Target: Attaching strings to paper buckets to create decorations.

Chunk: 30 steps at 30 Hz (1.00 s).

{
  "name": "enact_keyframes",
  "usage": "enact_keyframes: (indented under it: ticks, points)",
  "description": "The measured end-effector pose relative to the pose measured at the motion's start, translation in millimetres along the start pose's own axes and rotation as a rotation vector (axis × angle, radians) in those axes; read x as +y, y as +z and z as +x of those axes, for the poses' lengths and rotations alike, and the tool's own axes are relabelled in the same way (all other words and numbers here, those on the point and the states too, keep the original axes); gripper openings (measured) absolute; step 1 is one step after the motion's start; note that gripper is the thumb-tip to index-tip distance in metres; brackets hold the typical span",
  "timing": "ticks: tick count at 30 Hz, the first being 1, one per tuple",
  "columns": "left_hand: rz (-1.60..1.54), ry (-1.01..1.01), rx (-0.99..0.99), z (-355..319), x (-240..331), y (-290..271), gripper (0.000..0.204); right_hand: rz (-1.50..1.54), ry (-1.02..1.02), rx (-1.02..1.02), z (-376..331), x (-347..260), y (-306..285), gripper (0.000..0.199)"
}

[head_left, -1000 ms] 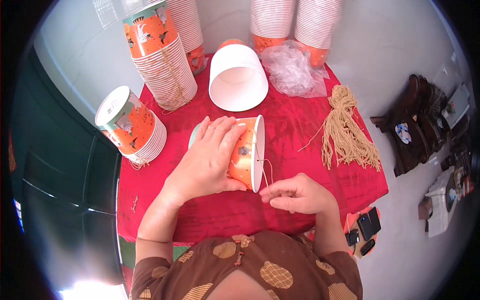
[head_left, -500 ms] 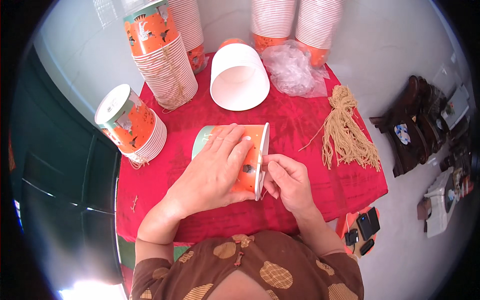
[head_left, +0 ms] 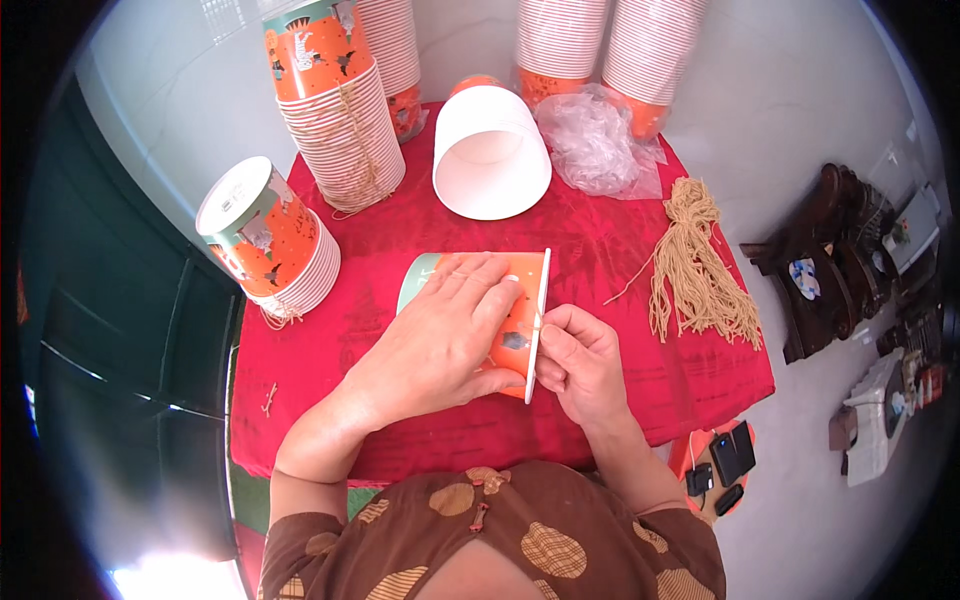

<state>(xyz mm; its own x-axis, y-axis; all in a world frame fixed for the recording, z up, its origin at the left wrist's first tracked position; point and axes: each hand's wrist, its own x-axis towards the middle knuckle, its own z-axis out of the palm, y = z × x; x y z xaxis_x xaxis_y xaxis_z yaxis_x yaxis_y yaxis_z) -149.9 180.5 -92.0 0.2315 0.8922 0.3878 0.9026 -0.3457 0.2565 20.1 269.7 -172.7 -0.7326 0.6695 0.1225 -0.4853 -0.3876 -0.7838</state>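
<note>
An orange and green paper bucket [head_left: 517, 290] lies on its side, its white-rimmed mouth turned to the right. My left hand [head_left: 440, 335] is wrapped over its wall, holding it, with the thumb near the rim. At the rim, my right hand [head_left: 582, 360] is closed in a pinch. A thin pale bit shows by those fingertips, too small to make out, and the bucket's inside is hidden. To the right lies a bundle of tan string [head_left: 700, 270], a loose strand trailing toward the bucket.
A red cloth [head_left: 400, 450] covers the table. On the left stand a short bucket stack [head_left: 262, 240] and a tall one [head_left: 345, 130], both with string. Behind are a white-mouthed bucket [head_left: 492, 165] on its side, crumpled clear plastic [head_left: 597, 145] and more stacks [head_left: 655, 50].
The view has shifted slightly. My right fingers stay at the bucket's rim, drawn a little closer together. The rim now faces more squarely to the right.
</note>
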Motion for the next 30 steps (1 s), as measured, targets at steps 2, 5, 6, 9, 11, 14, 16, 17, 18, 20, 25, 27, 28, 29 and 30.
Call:
enact_keyframes:
  ticks: [2, 5, 6, 9, 11, 14, 16, 17, 18, 20, 25, 27, 28, 29, 30]
  points:
    - [0.001, -0.004, 0.003, 0, 0, 1, 0.084, 0.020, 0.001, 0.012, 1, 1, 1, 0.013]
    - [-0.032, -0.012, 0.017, -1, -2, 2, 0.077, 0.007, -0.002, 0.037, 1, 0, 2, 0.013]
    - [-0.065, -0.015, 0.028, 0, -2, 2, 0.071, -0.012, -0.001, 0.039, 1, -1, 3, 0.012]
    - [-0.167, -0.021, 0.107, 1, -4, 4, 0.061, -0.065, -0.003, 0.039, -1, -4, 4, 0.010]
    - [-0.158, -0.005, 0.113, 2, -3, 5, 0.056, -0.100, -0.007, 0.038, -2, -7, 4, 0.009]
    - [-0.180, 0.027, 0.126, 4, -4, 11, 0.047, -0.130, 0.009, 0.031, -3, -9, 4, 0.008]
    - [-0.211, 0.042, 0.132, 4, -3, 13, 0.044, -0.163, 0.023, 0.035, -4, -12, 5, 0.008]
    - [-0.241, 0.046, 0.150, 5, -2, 14, 0.040, -0.162, 0.021, 0.037, -5, -12, 5, 0.008]
    - [-0.272, 0.050, 0.169, 6, -2, 15, 0.036, -0.165, 0.026, 0.031, -5, -13, 4, 0.008]
    - [-0.296, 0.062, 0.177, 6, -2, 14, 0.033, -0.168, 0.029, 0.025, -5, -14, 3, 0.008]
    - [-0.353, 0.054, 0.168, 7, -3, 14, 0.027, -0.189, 0.006, 0.000, -4, -13, 2, 0.007]
    - [-0.391, 0.057, 0.157, 8, -4, 14, 0.025, -0.196, 0.007, -0.003, -4, -14, 1, 0.007]
    - [-0.392, 0.057, 0.157, 8, -5, 15, 0.025, -0.203, 0.008, -0.007, -4, -14, 1, 0.007]
    - [-0.396, 0.060, 0.157, 8, -6, 15, 0.023, -0.202, 0.009, -0.007, -4, -14, 2, 0.007]
    - [-0.400, 0.063, 0.157, 8, -7, 15, 0.022, -0.217, 0.001, -0.011, -4, -14, 3, 0.008]
